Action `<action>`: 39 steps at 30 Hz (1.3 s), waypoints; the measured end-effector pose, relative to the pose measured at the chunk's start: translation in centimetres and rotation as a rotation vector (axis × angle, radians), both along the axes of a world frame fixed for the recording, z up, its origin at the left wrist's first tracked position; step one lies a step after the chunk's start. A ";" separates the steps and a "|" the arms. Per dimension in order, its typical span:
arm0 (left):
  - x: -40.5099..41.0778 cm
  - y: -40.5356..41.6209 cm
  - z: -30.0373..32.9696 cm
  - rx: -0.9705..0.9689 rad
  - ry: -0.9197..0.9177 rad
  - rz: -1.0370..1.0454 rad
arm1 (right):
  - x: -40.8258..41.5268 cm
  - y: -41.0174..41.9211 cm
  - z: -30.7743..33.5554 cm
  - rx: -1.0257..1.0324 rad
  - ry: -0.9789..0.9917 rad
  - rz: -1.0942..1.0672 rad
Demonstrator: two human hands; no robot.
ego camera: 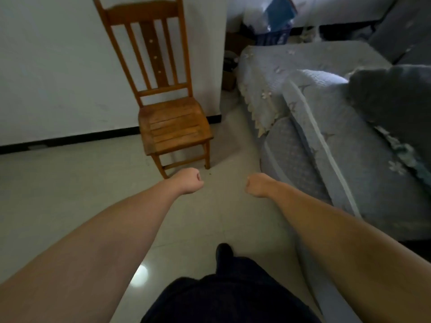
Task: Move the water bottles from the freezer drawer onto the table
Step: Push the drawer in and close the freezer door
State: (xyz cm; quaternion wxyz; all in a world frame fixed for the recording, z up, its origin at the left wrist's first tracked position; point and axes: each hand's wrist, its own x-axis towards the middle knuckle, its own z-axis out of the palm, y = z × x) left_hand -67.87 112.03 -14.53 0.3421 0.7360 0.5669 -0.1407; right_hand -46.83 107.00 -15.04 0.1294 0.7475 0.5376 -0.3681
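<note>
1. A pale wall (pixel 58 66) with a dark skirting fills the left, meeting a light tiled floor (pixel 70 194).
2. The left hand (pixel 189 181) reaches forward over the floor on a bare arm, fingers curled into a clenched fist with nothing in it.
3. A wooden chair (pixel 168 113) stands against the wall, just beyond the left hand, its slatted seat bare.
4. Low in the middle, dark trousers (pixel 228 297) and a dark shoe (pixel 224 252) show on the floor.
5. The right hand (pixel 256 184) is held level with the left and apart from it, likewise clenched and holding nothing.
6. A sofa (pixel 338 159) in a grey-blue quilted cover with a lace edge fills the right, with a dark cushion (pixel 396 101) on it.
7. Behind the sofa lies a heap of bags, one blue (pixel 279 12).
8. No water bottles, freezer drawer or bench are in view, so where the bottles are cannot be told.
</note>
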 end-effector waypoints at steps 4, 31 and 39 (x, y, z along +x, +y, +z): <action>-2.9 1.9 0.3 -0.008 0.009 0.129 | -3.3 6.1 0.4 -0.001 0.041 0.157; -46.7 23.3 1.7 -0.017 0.032 0.899 | -50.0 41.3 -2.3 -0.051 0.011 0.998; -58.2 31.2 1.7 0.020 0.019 1.109 | -64.3 53.3 -0.9 0.040 0.078 1.077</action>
